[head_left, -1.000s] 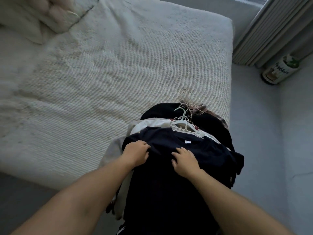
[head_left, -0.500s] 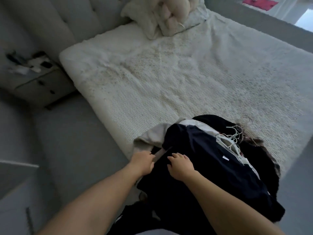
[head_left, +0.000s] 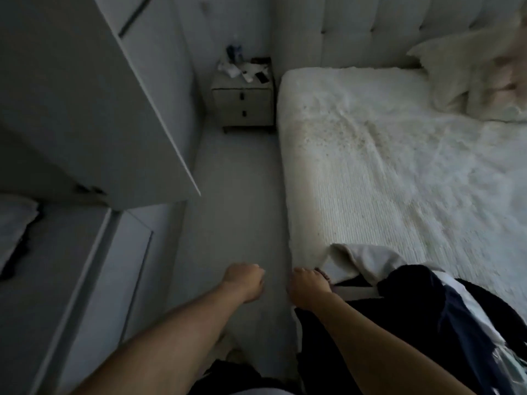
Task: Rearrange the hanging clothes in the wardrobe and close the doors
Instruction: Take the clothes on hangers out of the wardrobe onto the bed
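A pile of clothes on hangers (head_left: 433, 303) lies on the near corner of the bed: a dark navy garment on top, and a beige one (head_left: 368, 259) sticking out beneath it. My right hand (head_left: 309, 286) is at the pile's left edge, by the side of the bed, with its fingers curled onto the cloth. My left hand (head_left: 242, 280) hovers over the floor just left of it, closed in a fist with nothing in it. The wardrobe door (head_left: 114, 95) stands open at upper left.
The white bed (head_left: 399, 166) fills the right side, with pillows (head_left: 470, 78) at its head. A cluttered nightstand (head_left: 243, 98) stands at the far end of a narrow strip of floor (head_left: 236, 195) between bed and wardrobe. A dim wardrobe interior (head_left: 34, 252) is at left.
The view has swung left, from the bed toward the wardrobe. My left hand has come off the clothes pile and now hangs over the floor. My right hand stays at the pile's edge.
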